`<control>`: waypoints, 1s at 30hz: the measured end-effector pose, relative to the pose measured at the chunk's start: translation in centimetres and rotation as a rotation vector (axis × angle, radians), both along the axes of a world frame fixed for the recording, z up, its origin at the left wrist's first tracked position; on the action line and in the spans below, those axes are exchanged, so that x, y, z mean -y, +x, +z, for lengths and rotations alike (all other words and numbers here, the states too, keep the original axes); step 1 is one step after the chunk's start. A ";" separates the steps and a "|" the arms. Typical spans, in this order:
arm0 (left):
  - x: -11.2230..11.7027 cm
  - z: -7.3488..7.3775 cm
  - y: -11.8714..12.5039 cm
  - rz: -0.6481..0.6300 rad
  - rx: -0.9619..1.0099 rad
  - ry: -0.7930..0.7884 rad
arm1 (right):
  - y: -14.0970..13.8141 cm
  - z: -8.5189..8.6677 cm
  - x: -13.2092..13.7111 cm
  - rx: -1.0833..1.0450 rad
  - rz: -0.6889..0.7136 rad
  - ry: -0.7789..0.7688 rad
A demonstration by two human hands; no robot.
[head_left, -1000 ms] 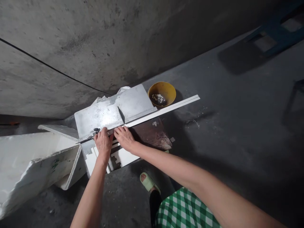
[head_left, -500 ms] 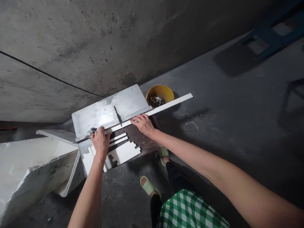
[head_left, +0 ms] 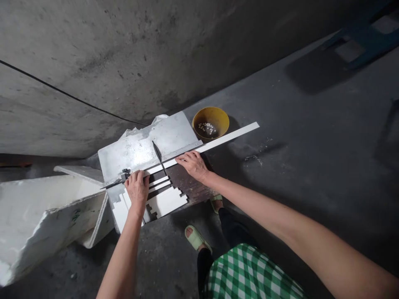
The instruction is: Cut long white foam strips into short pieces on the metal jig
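Observation:
A long, narrow white strip (head_left: 229, 136) lies across a metal-topped table saw (head_left: 124, 150), its far right end sticking out past the table. My left hand (head_left: 137, 186) has its fingers curled over the strip's left part, beside a dark clamp knob (head_left: 126, 171). Right of the blade, my right hand (head_left: 193, 165) pinches the strip against the metal fence (head_left: 183, 149). The thin dark saw blade (head_left: 157, 150) stands between my hands, and its dark line crosses the strip. Nearer me lie white pieces with stepped ends (head_left: 168, 202), partly hidden by my left hand.
A yellow bucket (head_left: 222, 118) with small white offcuts stands on the floor behind the strip. Large white boards (head_left: 62, 220) lean at the left. A concrete wall (head_left: 124, 62) rises behind, with a black cable (head_left: 68, 88). A blue stool (head_left: 364, 45) is at the upper right.
My hands and the strip have moved forward together towards the blade, whose dark line now runs across the strip. The view has shifted slightly.

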State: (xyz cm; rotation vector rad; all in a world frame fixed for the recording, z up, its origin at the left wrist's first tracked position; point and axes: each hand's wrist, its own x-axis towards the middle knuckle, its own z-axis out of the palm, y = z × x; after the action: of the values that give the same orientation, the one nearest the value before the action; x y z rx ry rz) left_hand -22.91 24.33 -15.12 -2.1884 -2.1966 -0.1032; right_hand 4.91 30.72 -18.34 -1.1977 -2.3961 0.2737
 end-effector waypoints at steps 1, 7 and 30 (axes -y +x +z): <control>0.7 0.2 0.1 -0.022 0.020 -0.014 | 0.5 0.1 0.4 -0.001 -0.012 -0.011; 4.5 1.3 0.1 -0.268 0.039 -0.232 | 2.9 0.2 1.3 0.043 -0.061 -0.008; 13.8 -0.4 7.9 -0.203 0.099 0.076 | 2.4 -0.1 1.9 0.010 -0.117 -0.024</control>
State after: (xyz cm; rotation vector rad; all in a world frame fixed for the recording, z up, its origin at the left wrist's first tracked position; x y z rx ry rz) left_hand -14.97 10.54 -15.56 -2.4058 -1.9726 -0.3015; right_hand 7.29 28.87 -18.39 -1.3476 -2.3263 0.2599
